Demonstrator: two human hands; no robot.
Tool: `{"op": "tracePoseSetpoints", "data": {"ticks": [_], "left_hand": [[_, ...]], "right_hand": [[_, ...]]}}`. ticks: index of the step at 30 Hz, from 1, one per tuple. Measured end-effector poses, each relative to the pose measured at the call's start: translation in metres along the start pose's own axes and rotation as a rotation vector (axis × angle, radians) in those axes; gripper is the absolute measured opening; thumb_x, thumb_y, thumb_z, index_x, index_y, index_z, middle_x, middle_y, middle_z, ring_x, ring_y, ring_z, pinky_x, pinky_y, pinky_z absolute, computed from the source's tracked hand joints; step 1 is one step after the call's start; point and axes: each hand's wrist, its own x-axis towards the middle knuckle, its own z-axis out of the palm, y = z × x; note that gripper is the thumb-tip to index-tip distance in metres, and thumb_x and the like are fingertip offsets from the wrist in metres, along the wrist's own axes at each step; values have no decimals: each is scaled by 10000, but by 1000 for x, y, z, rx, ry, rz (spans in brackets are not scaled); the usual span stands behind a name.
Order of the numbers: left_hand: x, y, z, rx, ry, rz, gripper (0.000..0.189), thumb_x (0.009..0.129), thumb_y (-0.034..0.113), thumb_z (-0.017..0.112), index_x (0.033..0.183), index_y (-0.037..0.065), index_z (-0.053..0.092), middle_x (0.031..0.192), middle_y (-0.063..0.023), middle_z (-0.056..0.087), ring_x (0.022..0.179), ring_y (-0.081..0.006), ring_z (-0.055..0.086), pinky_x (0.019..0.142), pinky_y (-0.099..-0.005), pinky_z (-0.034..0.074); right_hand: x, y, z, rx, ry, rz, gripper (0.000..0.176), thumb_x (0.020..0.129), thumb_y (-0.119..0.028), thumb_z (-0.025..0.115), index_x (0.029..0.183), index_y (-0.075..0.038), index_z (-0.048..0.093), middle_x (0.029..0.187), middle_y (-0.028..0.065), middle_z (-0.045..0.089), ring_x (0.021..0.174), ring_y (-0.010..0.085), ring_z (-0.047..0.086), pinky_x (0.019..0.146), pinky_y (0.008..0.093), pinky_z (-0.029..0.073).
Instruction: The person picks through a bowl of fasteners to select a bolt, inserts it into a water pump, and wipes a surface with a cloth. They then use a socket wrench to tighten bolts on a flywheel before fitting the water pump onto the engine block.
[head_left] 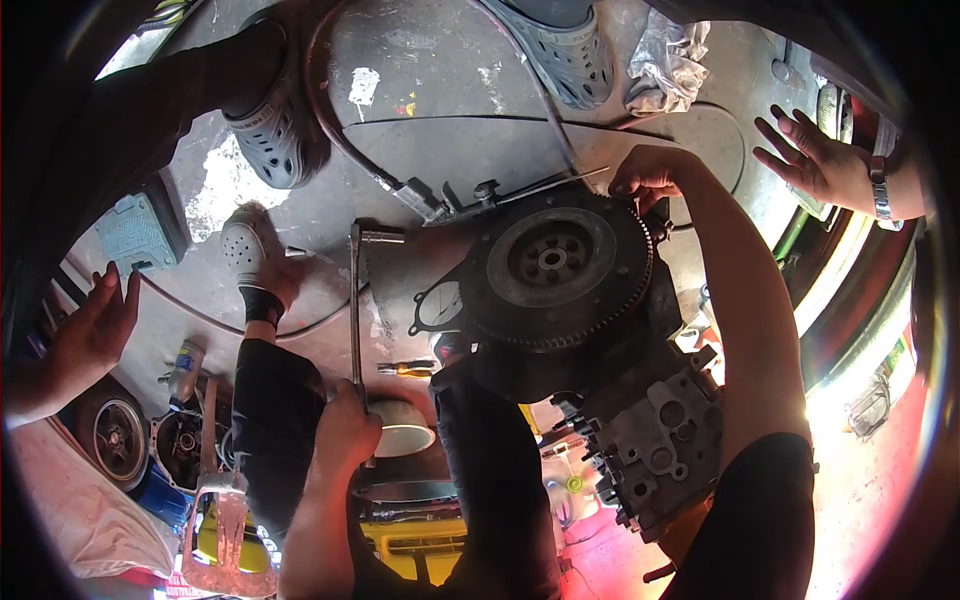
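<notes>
The picture is upside down; my legs enter from the top. My left hand (822, 165), with a watch, hangs at the right edge, fingers spread and holding nothing. At the left edge my right hand (95, 325) is also open, near a teal block (140, 232). Between them stands an engine, with its toothed flywheel (552, 255) facing me and its block (655, 440) behind. A co-worker's hand (650, 175) touches the flywheel's toothed rim, its fingertips partly hidden. Their other hand (348, 430) grips a long bar (356, 310) with a socket end.
An air hose (322, 100) leads to a blow gun (430, 202) beside the flywheel. A screwdriver (405, 369) and a white bowl (402, 432) lie near the co-worker's feet. A bottle (185, 370), a wheel (120, 440) and crumpled cloth (668, 65) are around.
</notes>
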Motion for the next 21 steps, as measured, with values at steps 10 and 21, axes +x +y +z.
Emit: {"op": "tracePoseSetpoints", "data": {"ticks": [10,21], "left_hand": [[0,-1,1,3,-10,-8,342,739,47,556,1039,-69,440,909,-361,626,916,-517,614,821,-560,477],[3,0,2,46,-15,-51,344,748,38,525,1061,-61,423,928,-368,626,927,-519,615,838,-565,476]], "right_hand": [[-2,-4,3,-37,51,-5,270,706,62,663,974,37,696,905,138,688,819,268,694,730,447,619],[3,-4,2,-145,46,33,274,733,7,694,1007,4,700,890,130,694,826,277,696,770,460,576]]}}
